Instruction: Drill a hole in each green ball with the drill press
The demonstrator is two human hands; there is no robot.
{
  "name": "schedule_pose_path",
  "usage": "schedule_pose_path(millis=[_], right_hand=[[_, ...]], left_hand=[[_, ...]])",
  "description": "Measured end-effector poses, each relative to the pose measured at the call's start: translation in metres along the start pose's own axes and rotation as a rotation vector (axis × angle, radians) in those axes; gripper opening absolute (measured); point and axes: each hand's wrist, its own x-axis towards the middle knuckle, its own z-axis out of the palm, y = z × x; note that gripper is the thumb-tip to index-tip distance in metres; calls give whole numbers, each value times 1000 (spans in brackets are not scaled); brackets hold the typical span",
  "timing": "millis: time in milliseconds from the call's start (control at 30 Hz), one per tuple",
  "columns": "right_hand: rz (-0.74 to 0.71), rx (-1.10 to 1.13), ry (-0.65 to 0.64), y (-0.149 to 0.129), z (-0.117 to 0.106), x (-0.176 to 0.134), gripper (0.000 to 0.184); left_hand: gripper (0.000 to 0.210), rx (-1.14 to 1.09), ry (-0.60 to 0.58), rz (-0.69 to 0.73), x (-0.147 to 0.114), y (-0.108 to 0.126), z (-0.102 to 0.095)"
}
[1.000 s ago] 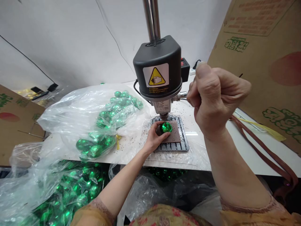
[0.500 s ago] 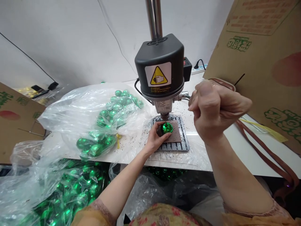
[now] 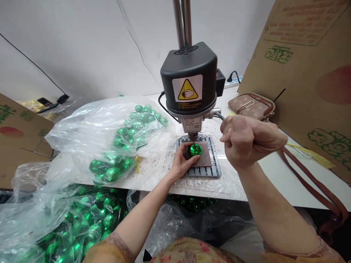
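A shiny green faceted ball (image 3: 196, 149) sits on a brown board (image 3: 206, 159) on the base plate of a drill press (image 3: 189, 80). My left hand (image 3: 183, 160) is closed round the ball from the left, along with a dark piece beside it. The bit comes down at the top of the ball, directly under the chuck (image 3: 192, 137); whether it has entered cannot be made out. My right hand (image 3: 244, 140) is a fist on the feed lever (image 3: 220, 116) at the press's right side; the grip end is hidden inside the fingers.
On the left lies a clear plastic bag (image 3: 90, 120) of green balls, with a further bag (image 3: 82, 219) below the table edge. A brown patterned purse (image 3: 251, 105) and its strap lie right. Cardboard boxes (image 3: 307, 84) flank the table. Dark shavings litter the surface round the base.
My right hand has come down and slightly left with the lever, uncovering more of the purse. The bit has lowered to the ball. My left hand stays on the ball.
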Motion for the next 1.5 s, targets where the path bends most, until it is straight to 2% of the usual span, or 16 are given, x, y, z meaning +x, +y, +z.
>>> schedule_pose_path(millis=[100, 167, 533, 633, 733, 867, 933, 1000, 1067, 1133, 1200, 1267, 1333, 1400, 1433, 1500], right_hand=[[-91, -21, 119, 1, 1, -3, 51], [-128, -39, 141, 1, 2, -3, 51], [-304, 93, 38, 15, -4, -11, 43], [-253, 86, 21, 8, -3, -9, 45], [-125, 38, 47, -6, 4, 6, 46], [55, 109, 93, -18, 14, 35, 43], [91, 118, 70, -19, 17, 43, 44], [96, 124, 65, -19, 17, 45, 44], [96, 126, 74, -19, 17, 45, 44], [104, 129, 75, -18, 17, 43, 43], [95, 145, 81, -18, 17, 42, 43], [93, 144, 91, -18, 18, 42, 43], [102, 133, 101, -18, 18, 42, 43], [110, 129, 103, -18, 19, 42, 42], [103, 135, 107, -18, 19, 42, 41], [90, 148, 116, -18, 20, 42, 41]], left_hand=[[52, -8, 4, -5, 0, 1, 0], [51, -5, 7, -9, -1, 1, 0], [49, -3, 26, 14, -1, 6, 2], [49, 5, 24, 20, -1, 6, 2], [50, 18, 43, 9, -1, 5, 3], [44, 135, 158, 34, -9, 10, 6], [41, 280, 247, 115, -24, 14, 6], [43, 393, 263, 288, -48, 17, 6], [46, 463, 168, 538, -79, 17, 5], [47, 593, -5, 778, -111, 13, 4], [50, 740, -167, 900, -135, 8, 1], [58, 781, -237, 917, -145, 5, -5], [56, 755, -191, 892, -136, 5, -18], [32, 786, -39, 813, -108, 8, -40], [19, 824, 73, 736, -88, 10, -54], [21, 976, 243, 431, -45, 12, -86]])
